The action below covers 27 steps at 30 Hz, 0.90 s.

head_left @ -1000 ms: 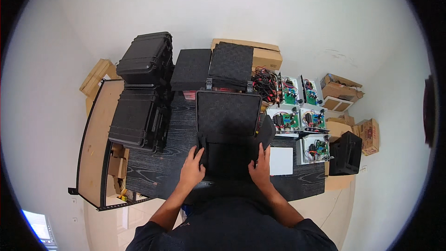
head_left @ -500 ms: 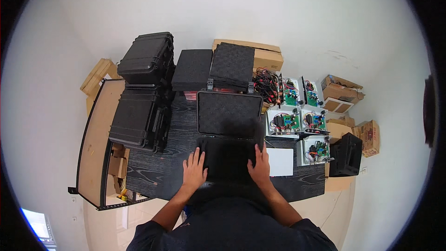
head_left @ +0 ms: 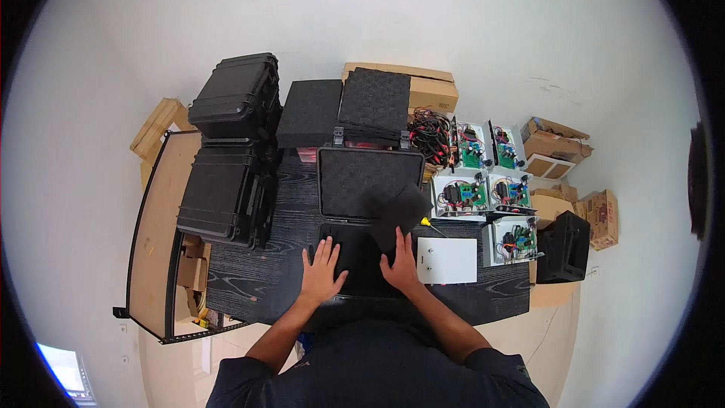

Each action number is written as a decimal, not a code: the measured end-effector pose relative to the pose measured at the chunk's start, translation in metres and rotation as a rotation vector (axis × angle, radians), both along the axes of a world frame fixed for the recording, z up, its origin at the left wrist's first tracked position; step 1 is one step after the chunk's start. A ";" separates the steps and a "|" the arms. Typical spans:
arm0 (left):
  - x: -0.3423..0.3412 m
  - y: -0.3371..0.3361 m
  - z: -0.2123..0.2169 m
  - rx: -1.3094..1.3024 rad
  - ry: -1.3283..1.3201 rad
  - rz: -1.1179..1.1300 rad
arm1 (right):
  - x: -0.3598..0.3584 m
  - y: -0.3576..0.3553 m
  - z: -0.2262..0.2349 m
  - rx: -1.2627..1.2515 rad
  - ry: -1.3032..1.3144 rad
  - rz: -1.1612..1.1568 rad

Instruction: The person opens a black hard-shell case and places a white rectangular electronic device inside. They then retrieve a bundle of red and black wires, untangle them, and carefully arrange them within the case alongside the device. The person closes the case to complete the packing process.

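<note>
Your right hand (head_left: 400, 268), at centre, grips the dark foam piece (head_left: 404, 211), blurred, over the open case (head_left: 343, 181) in the middle of the frame, while your left hand (head_left: 323, 270) rests palm-down, fingers spread wide, on the case's left edge. Right of centre lie a yellow screwdriver (head_left: 426, 221) and a white panel (head_left: 447, 261); beyond, circuit boards (head_left: 472, 193) fill the right, foam sheets (head_left: 375, 100) the upper centre, and closed cases (head_left: 219, 189) the upper left.

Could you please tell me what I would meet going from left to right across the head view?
Black-framed tan panel, stack of black cases, left hand, right hand, white plate, nearest circuit-board unit, black box.
</note>
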<state>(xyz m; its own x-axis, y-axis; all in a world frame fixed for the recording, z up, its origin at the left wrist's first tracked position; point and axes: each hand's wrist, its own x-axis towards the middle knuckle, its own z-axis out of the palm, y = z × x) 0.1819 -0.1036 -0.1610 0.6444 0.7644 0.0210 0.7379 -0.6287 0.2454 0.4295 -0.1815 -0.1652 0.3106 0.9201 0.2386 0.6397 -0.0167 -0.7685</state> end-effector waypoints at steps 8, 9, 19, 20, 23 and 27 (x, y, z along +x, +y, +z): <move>0.005 -0.002 0.009 0.008 -0.012 -0.027 | 0.008 0.004 -0.003 0.136 -0.066 -0.027; 0.005 -0.002 0.014 -0.005 -0.006 -0.047 | 0.011 0.003 -0.003 0.209 -0.081 -0.039; 0.000 0.010 0.001 -0.042 -0.093 -0.013 | 0.045 0.037 0.061 0.074 -0.230 0.388; -0.001 0.014 -0.001 -0.046 -0.145 0.012 | 0.045 0.041 0.060 0.085 -0.306 0.478; 0.002 0.030 -0.007 -0.068 -0.314 0.153 | 0.039 0.049 0.055 0.003 -0.392 0.528; -0.003 0.043 -0.023 -0.089 -0.425 0.234 | 0.032 0.056 0.051 -0.111 -0.473 0.531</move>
<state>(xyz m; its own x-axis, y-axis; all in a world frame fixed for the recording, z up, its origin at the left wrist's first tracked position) 0.1787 -0.0604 -0.1839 0.4036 0.8985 0.1724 0.6798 -0.4206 0.6008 0.4611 -0.1260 -0.1140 -0.2990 0.9449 0.1330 0.8470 0.3270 -0.4192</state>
